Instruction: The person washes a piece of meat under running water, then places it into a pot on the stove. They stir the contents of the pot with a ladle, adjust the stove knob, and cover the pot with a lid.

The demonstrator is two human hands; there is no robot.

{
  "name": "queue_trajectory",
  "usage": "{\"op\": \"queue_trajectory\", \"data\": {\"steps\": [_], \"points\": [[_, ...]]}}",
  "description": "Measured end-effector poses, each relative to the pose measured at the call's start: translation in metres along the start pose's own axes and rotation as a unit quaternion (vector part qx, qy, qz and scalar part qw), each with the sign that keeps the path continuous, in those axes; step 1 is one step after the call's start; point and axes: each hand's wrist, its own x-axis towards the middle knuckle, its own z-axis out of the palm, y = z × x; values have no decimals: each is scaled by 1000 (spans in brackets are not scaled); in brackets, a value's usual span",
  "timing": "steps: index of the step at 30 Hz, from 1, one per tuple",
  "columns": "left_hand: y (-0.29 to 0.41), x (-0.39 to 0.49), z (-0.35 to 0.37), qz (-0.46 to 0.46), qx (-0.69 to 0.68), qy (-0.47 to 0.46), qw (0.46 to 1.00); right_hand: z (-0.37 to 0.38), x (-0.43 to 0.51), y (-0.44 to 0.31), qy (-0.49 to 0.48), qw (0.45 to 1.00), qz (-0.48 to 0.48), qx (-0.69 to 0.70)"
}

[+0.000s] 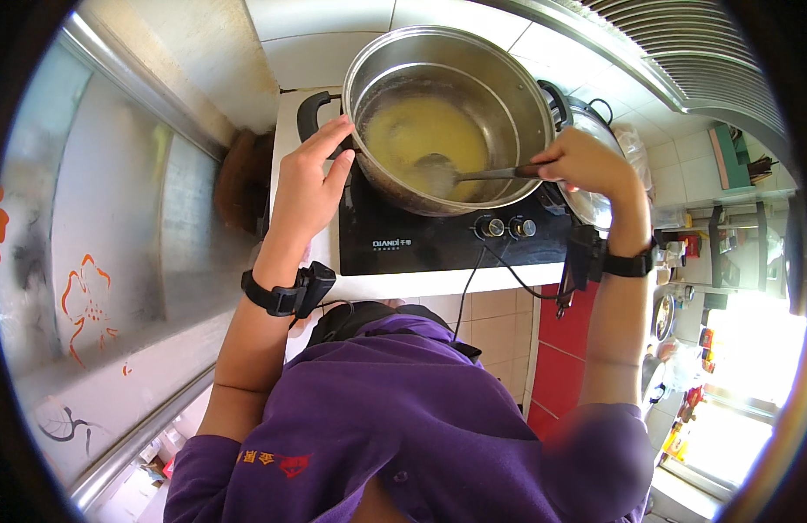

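Observation:
A large stainless-steel pot (pixel 528 98) stands on the black cooktop (pixel 403 255), with yellowish liquid (pixel 410 131) in its bottom. My left hand (pixel 315 176) lies across the pot's black left handle (pixel 309 118). Its fingertips touch the rim, fingers straight and thumb apart. On the right, my right hand (pixel 583 163) grips the dark handle of a metal ladle (pixel 485 174), whose rounded head is partly under the liquid and blurred. The pot's right handle (pixel 557 101) sticks out just behind my right hand.
Two control knobs (pixel 506 227) sit at the cooktop's front. A lid (pixel 590 196), apparently of glass, leans right of the pot. Thin black cables (pixel 472 278) hang from my wrist straps. A range hood (pixel 678 52) overhangs the right; a frosted panel (pixel 109 261) stands left.

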Motion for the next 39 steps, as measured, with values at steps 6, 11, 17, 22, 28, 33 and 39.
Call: {"op": "queue_trajectory", "data": {"steps": [6, 11, 17, 22, 28, 33, 39], "points": [[-4, -5, -2, -15, 53, 13, 998, -5, 16, 19, 119, 987, 17, -102], [-3, -7, -2, -24, 57, 8, 998, 15, 58, 8, 179, 979, -7, -100], [-5, -8, -4, -17, 56, 5, 998, 30, 66, -13, 115, 991, -8, 71], [-10, -8, -6, -21, 54, 1, 998, 13, 34, -10, 8, 994, 25, 110], [-8, -8, -7, -19, 63, -2, 998, -3, 17, 15, 41, 996, 71, 34], [-4, -6, -6, -21, 73, -9, 997, 13, 44, 21, 130, 991, -10, -11], [-3, -6, -7, -17, 77, -14, 997, 41, 63, -7, 164, 983, -68, 53]]}}
